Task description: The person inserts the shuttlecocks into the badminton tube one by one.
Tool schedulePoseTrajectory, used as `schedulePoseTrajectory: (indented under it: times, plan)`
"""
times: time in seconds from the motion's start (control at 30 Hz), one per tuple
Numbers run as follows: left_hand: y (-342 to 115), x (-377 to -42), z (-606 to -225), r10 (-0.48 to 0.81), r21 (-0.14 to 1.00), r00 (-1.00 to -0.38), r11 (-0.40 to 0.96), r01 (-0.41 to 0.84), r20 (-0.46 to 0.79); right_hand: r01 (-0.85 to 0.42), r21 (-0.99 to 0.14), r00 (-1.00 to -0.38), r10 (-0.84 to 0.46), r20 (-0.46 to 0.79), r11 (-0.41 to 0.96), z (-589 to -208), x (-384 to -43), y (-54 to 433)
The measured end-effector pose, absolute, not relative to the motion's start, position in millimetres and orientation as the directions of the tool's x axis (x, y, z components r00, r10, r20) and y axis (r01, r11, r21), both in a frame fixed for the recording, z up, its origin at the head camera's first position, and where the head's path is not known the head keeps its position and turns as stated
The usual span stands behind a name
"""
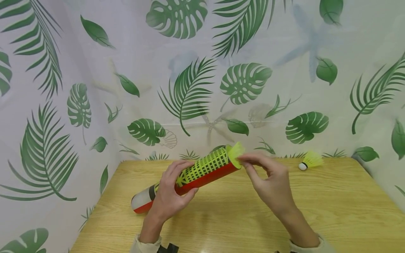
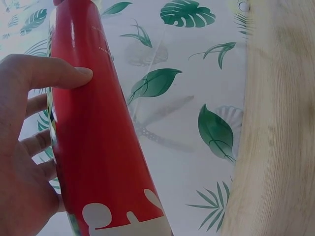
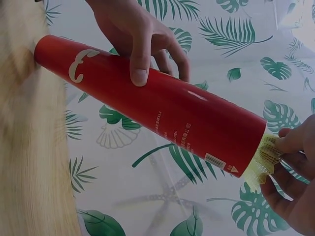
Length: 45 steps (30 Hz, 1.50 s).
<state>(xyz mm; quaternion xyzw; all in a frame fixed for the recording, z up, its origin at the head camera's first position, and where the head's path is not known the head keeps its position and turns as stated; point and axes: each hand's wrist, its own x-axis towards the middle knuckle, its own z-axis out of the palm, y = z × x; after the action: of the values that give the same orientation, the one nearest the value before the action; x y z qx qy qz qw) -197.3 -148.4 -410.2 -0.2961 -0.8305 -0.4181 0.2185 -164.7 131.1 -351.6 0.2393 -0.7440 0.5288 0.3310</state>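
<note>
My left hand (image 1: 171,191) grips a shuttlecock tube (image 1: 205,172), red on one side with a yellow-green and black grid pattern on the other. The tube slants, its white and red end low at the left and its mouth raised to the right. In the left wrist view the thumb lies across the red side of the tube (image 2: 98,132). At the mouth, my right hand (image 1: 269,179) pinches the skirt of a yellow shuttlecock (image 1: 236,151). That skirt (image 3: 261,162) sticks out of the tube in the right wrist view; its other end is hidden inside.
Another yellow shuttlecock (image 1: 311,161) with a white cork lies on the wooden table (image 1: 240,225) at the back right. Behind the table hangs a pale cloth (image 1: 196,112) printed with green leaves.
</note>
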Motion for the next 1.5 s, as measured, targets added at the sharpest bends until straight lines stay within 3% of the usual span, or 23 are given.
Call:
schedulePoseTrajectory:
  times: [0.73,1.5]
  plan:
    - [-149.5,-196.0,-410.6,0.304,0.561,-0.724,0.474,0.678,0.618,-0.667,-0.7,-0.738,-0.098,0.668,0.255,-350.8,-166.9,127.0]
    - [-147.0,-195.6,-407.5,0.313,0.545,-0.704,0.462,0.699,0.637,-0.663,-0.733,-0.745,-0.232,0.625,0.154,-349.7,-168.1,129.8]
